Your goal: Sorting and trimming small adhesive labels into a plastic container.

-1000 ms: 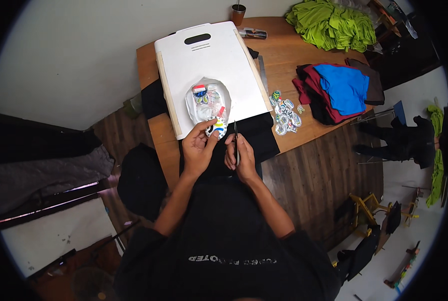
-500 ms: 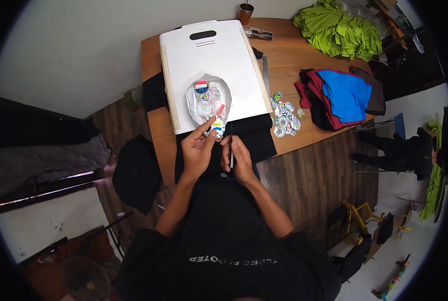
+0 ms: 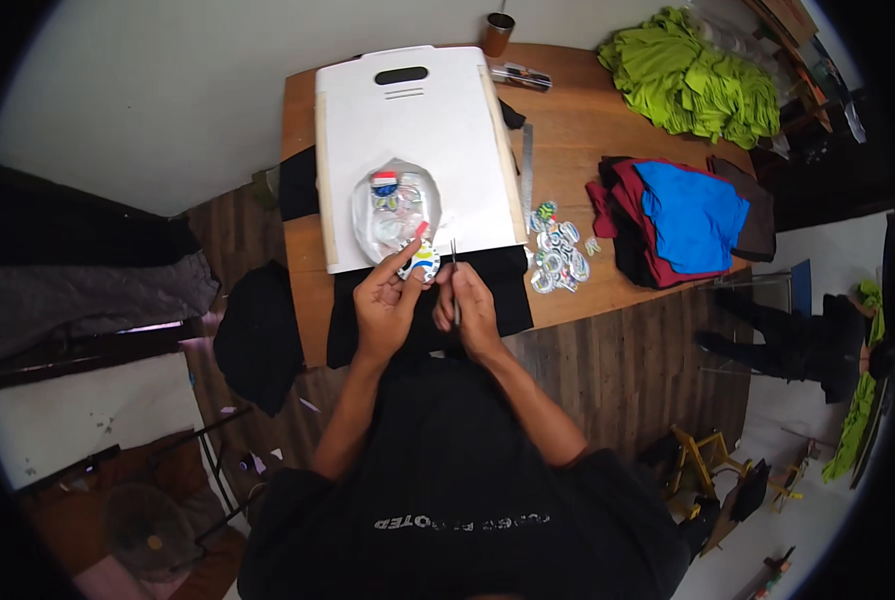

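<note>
Scissors blades (image 3: 454,254) — now slightly parted

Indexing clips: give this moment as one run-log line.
Left hand: holds round patterned piece; right hand: holds slim pointed tool; white container: on white board; patterned cutouts: on table

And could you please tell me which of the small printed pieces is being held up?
It is the roundish one with yellow and blue markings, in the left hand, unlike the pieces heaped on the wooden table.
</note>
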Action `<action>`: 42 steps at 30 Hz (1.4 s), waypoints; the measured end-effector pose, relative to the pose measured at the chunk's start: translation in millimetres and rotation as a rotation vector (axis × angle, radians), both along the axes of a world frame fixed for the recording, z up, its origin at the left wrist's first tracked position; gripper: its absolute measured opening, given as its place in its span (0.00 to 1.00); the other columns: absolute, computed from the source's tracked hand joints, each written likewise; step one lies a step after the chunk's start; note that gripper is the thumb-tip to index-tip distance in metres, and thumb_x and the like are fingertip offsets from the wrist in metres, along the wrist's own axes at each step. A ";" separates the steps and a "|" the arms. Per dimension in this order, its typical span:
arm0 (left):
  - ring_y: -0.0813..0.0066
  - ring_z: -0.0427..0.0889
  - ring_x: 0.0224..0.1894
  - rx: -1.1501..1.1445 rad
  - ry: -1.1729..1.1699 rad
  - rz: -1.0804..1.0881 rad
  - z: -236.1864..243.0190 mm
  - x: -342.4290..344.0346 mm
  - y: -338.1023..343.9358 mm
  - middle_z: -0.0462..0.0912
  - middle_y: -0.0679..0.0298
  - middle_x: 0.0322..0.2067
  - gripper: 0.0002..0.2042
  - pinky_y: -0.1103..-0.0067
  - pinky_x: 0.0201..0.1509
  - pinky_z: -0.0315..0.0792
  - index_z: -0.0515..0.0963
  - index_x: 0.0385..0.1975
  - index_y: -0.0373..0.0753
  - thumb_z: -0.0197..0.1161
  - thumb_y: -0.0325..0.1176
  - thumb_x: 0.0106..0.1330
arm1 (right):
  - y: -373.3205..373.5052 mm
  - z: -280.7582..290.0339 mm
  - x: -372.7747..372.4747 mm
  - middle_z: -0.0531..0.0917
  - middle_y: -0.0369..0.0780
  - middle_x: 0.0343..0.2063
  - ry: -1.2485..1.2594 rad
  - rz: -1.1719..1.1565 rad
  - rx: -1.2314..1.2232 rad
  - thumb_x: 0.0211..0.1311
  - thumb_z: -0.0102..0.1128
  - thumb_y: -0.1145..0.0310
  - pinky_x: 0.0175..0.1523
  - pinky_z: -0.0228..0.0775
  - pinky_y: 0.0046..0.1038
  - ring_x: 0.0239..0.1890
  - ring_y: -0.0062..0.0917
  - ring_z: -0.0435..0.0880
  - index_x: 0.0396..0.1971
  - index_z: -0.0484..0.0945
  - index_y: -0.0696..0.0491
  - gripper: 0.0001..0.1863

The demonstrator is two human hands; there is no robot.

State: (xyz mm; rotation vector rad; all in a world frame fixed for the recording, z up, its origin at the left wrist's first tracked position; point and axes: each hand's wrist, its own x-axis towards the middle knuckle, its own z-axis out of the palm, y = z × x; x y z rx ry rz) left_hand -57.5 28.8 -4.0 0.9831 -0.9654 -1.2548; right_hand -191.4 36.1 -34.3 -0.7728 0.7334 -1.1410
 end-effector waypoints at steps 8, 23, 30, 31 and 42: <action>0.82 0.79 0.40 0.076 -0.329 -0.181 -40.5 -24.1 7.4 0.83 0.61 0.41 0.13 0.87 0.43 0.72 0.81 0.48 0.34 0.60 0.19 0.64 | -7.8 -31.0 -55.1 0.71 0.26 0.25 0.391 -0.058 0.003 0.63 0.64 0.68 0.30 0.54 0.12 0.27 0.04 0.63 0.36 0.77 0.55 0.08; 0.79 0.85 0.34 0.222 -0.466 -0.142 -68.5 -47.1 14.4 0.86 0.57 0.32 0.10 0.87 0.41 0.76 0.83 0.40 0.29 0.68 0.20 0.58 | -19.7 -140.5 -192.8 0.80 0.36 0.29 0.881 -0.403 0.088 0.61 0.64 0.69 0.43 0.70 0.23 0.34 0.17 0.77 0.37 0.77 0.60 0.11; 0.80 0.84 0.32 0.387 -0.406 -0.145 -72.2 -43.6 7.1 0.86 0.58 0.29 0.09 0.86 0.39 0.76 0.82 0.43 0.29 0.62 0.24 0.66 | -50.5 -189.5 -241.8 0.83 0.40 0.29 0.990 -0.337 0.127 0.60 0.62 0.69 0.42 0.73 0.26 0.32 0.24 0.81 0.42 0.79 0.59 0.12; 0.81 0.83 0.31 0.388 -0.439 -0.189 -72.0 -42.7 5.1 0.86 0.59 0.29 0.09 0.86 0.38 0.75 0.82 0.44 0.29 0.61 0.26 0.67 | -53.3 -189.9 -245.0 0.83 0.41 0.30 1.011 -0.272 0.093 0.60 0.62 0.69 0.43 0.73 0.27 0.32 0.26 0.82 0.43 0.79 0.58 0.13; 0.85 0.76 0.27 0.207 -0.701 -0.176 -76.6 -47.9 -4.6 0.83 0.64 0.29 0.09 0.86 0.32 0.69 0.82 0.45 0.35 0.61 0.28 0.68 | -51.5 -188.4 -279.5 0.85 0.46 0.42 1.606 -0.310 0.393 0.51 0.69 0.50 0.47 0.74 0.39 0.44 0.41 0.84 0.52 0.74 0.49 0.30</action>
